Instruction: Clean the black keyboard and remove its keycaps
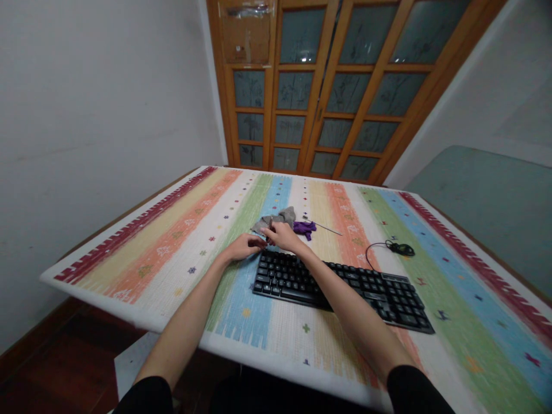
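Both my hands meet just beyond the far left corner of a black keyboard (345, 284). My left hand (245, 246) rests on the striped cloth with its fingers curled toward the right hand. My right hand (282, 234) is closed in a pinch on a small thin object at the edge of a grey cloth (276, 218); I cannot make out what it is. A purple crumpled item (305, 229) lies right beside my right hand, and a thin stick (324, 227) lies just past it.
The table carries a rainbow-striped cloth (452, 299). The keyboard's coiled black cable (399, 248) lies at the right. Wooden glass-paned doors (328, 86) stand behind the table, a white wall is at the left, and a green surface (487, 201) at the right.
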Demonstrator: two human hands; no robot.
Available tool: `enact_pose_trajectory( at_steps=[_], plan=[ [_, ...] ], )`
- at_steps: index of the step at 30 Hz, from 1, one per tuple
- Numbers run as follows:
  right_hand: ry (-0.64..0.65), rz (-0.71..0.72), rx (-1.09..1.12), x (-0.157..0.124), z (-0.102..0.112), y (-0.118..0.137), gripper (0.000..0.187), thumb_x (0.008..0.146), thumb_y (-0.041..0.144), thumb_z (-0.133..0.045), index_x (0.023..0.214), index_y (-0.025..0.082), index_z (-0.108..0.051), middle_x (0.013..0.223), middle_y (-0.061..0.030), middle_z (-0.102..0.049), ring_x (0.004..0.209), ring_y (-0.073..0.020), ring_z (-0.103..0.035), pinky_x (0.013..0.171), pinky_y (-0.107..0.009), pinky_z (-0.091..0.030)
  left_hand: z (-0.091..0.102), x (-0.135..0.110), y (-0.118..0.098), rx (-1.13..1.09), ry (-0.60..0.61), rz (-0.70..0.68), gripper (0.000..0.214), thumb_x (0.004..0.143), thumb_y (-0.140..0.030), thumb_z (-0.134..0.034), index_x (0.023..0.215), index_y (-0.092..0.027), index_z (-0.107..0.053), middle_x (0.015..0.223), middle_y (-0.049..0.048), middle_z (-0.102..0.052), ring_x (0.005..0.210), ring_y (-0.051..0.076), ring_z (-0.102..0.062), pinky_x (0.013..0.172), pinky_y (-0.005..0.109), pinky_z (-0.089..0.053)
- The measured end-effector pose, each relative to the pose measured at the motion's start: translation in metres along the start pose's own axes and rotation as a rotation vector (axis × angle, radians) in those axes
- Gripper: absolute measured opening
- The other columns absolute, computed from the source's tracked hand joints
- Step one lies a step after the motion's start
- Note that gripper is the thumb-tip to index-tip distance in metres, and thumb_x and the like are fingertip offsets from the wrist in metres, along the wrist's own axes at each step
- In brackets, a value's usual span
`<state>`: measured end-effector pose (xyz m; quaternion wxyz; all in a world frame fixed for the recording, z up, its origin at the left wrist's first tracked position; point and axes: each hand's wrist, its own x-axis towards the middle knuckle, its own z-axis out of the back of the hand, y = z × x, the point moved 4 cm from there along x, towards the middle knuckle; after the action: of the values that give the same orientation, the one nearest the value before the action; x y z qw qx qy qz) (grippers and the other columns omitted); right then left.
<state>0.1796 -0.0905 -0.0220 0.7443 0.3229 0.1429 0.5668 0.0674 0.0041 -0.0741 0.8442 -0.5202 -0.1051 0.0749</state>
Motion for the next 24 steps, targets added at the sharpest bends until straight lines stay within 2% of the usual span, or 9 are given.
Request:
enact_pose_trajectory(
  at_steps=[4,8,13,16,24],
  plan=[
    [0.099,-0.15,0.267,0.008,-0.007,-0.018,0.042,0.095,0.032,-0.052,0.056,0.016,-0.057,0.05,-0.003,-0.063,0.05,-0.015,-0.062,0.052,-0.023,-0.048,0.001,0.0,-0.004,0.0,-0.018,0.027,0.022,0.072,-0.017,-0.062,0.091,-0.013,-0.073,0.087,0.0049,-0.074,0.084,0.018,-0.067,0.084,0.03,-0.051],
    [0.093,-0.207,0.374,0.011,-0.007,-0.028,0.04,0.093,0.034,-0.055,0.057,0.016,-0.058,0.048,-0.0015,-0.061,0.048,-0.0144,-0.061,0.05,-0.022,-0.048,0.003,-0.001,-0.008,0.016,-0.036,0.051,0.02,0.075,-0.019,-0.06,0.088,-0.015,-0.074,0.084,0.004,-0.073,0.081,0.018,-0.066,0.082,0.029,-0.05],
    [0.034,-0.079,0.374,0.01,0.003,-0.023,0.038,0.093,0.037,-0.054,0.064,0.014,-0.061,0.058,-0.0037,-0.066,0.05,-0.0119,-0.06,0.053,-0.021,-0.048,0.005,-0.001,-0.011,-0.015,-0.054,0.036,0.027,0.081,-0.035,-0.061,0.089,-0.012,-0.072,0.075,0.0044,-0.07,0.072,0.016,-0.064,0.074,0.028,-0.049],
    [0.0,0.03,0.303,0.006,0.011,-0.015,0.037,0.093,0.04,-0.054,0.069,0.013,-0.062,0.06,-0.0034,-0.067,0.052,-0.0122,-0.061,0.055,-0.021,-0.047,0.005,-0.001,-0.012,-0.054,-0.076,0.023,0.035,0.079,-0.044,-0.065,0.089,-0.011,-0.072,0.079,0.0062,-0.071,0.073,0.017,-0.065,0.074,0.029,-0.05],
    [-0.065,0.229,0.113,-0.012,0.023,0.0,0.026,0.093,0.032,-0.055,0.08,0.012,-0.067,0.069,-0.0024,-0.068,0.065,-0.0136,-0.061,0.063,-0.023,-0.041,0.006,-0.001,-0.005,-0.128,-0.146,0.023,0.041,0.072,-0.046,-0.075,0.094,-0.011,-0.072,0.092,0.0097,-0.074,0.084,0.02,-0.067,0.083,0.034,-0.052]
  ],
)
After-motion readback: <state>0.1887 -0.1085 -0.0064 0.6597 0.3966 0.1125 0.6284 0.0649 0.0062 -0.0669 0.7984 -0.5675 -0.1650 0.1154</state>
